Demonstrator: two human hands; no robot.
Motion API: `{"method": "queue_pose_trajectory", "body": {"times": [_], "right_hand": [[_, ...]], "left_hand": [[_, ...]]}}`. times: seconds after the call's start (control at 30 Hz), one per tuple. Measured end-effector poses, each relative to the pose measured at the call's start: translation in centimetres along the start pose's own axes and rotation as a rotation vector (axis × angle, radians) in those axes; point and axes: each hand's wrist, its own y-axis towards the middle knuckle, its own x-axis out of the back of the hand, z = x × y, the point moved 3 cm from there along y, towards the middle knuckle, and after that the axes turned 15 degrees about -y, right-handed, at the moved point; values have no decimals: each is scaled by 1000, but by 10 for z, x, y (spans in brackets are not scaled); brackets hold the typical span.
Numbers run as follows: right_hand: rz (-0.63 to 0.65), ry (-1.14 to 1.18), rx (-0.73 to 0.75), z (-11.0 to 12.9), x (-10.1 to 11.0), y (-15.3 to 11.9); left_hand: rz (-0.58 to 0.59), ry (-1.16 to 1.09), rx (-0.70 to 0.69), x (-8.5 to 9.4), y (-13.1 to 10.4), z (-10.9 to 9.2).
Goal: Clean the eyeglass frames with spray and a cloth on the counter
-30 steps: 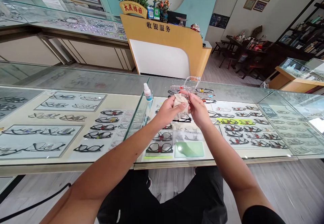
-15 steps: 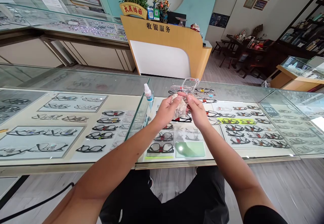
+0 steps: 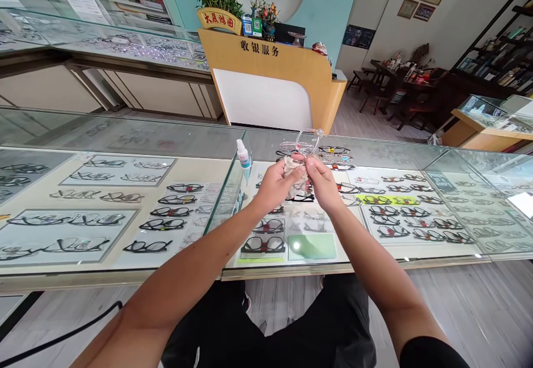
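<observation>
**Clear-framed glasses: projecting beyond both sets of fingertips, right pinch nearer**

The glass display counter (image 3: 291, 271) is spanning the space in front of me, and I am working above its top. My left hand (image 3: 271, 186) and right hand (image 3: 326, 188) are meeting there, their fingertips close together.

The clear-framed glasses (image 3: 320, 132) are lying ahead of my fingers, away from my body, one loop standing out into open air. Their long axis appears to be running outward from the grip; foreshortening is keeping the exact angle uncertain. The far part of the frame is leaning slightly rightward.

A crumpled pale cloth (image 3: 295, 191) is sitting bunched in my left fingers, thumb pressing over it. It is hiding part of the work, so I cannot tell how much frame is running inside it. A small spray bottle (image 3: 242, 154) is standing left of my left hand, apart from it.

Smallest detail: my right thumb and fingers are pinching the frame at its near end, right beside the cloth.
</observation>
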Motion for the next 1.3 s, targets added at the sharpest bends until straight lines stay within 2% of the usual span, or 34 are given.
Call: {"method": "queue_pose_trajectory", "body": {"times": [0.1, 0.3, 0.4, 0.53, 0.7, 0.87, 0.97, 1.07, 1.2, 1.3], "right_hand": [[0, 20, 17, 1, 1, 0], [-25, 159, -86, -9, 9, 2], [-20, 160, -92, -10, 10, 3], [15, 84, -40, -7, 3, 2], [-72, -48, 101, -3, 4, 3], [-199, 216, 51, -7, 31, 14], [-275, 289, 31, -2, 54, 18], [-305, 308, 52, 3, 68, 20], [-315, 348, 50, 2, 70, 21], [-314, 351, 40, -1, 69, 22]], "left_hand": [[12, -28, 19, -1, -1, -2], [145, -26, 72, 1, 0, -10], [163, -13, 100, 0, 0, -8], [53, -38, 66, -1, -1, -1], [-35, -42, 35, -5, -3, 4], [-112, 116, -142, -7, -8, -8], [-18, 134, -103, -12, -13, -10], [183, 142, 30, -20, -21, -4], [490, 283, 146, -32, -36, 4], [563, 339, 193, -37, -44, 9]]}}
